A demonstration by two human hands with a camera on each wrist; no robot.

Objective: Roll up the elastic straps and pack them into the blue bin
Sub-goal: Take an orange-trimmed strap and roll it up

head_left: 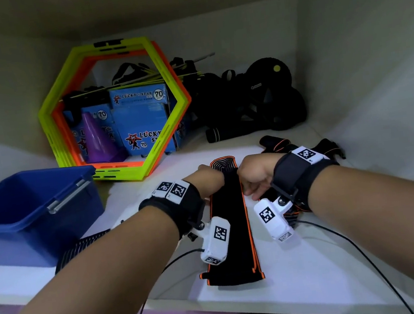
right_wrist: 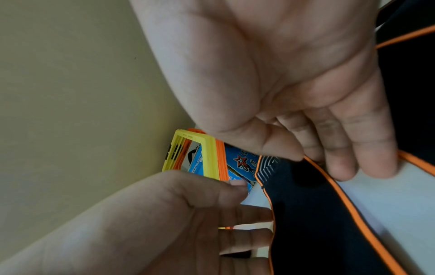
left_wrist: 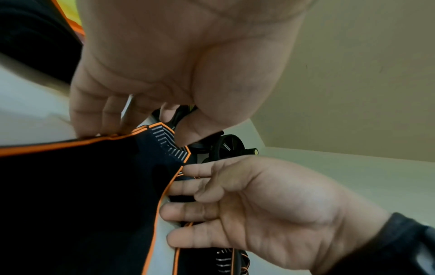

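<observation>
A long black elastic strap (head_left: 232, 232) with orange edges lies flat on the white shelf, running from the front edge toward the back. My left hand (head_left: 208, 180) is at its left edge near the far end, straight fingertips (right_wrist: 259, 212) touching the orange trim. My right hand (head_left: 253, 185) is at the right edge opposite, where thumb and fingers (right_wrist: 339, 167) pinch the trim. The strap's grey-striped tip (left_wrist: 164, 139) shows between both hands. The blue bin (head_left: 57, 201) stands open at the left, what I can see of its inside bare.
More black-and-orange straps (head_left: 276, 144) lie at the right, one under my right wrist (head_left: 292, 214). Yellow and orange hexagon rings (head_left: 58, 82), blue boxes (head_left: 141, 123), a purple cone (head_left: 96, 136) and black gear (head_left: 258, 98) fill the back. The shelf's front edge (head_left: 270, 303) is close.
</observation>
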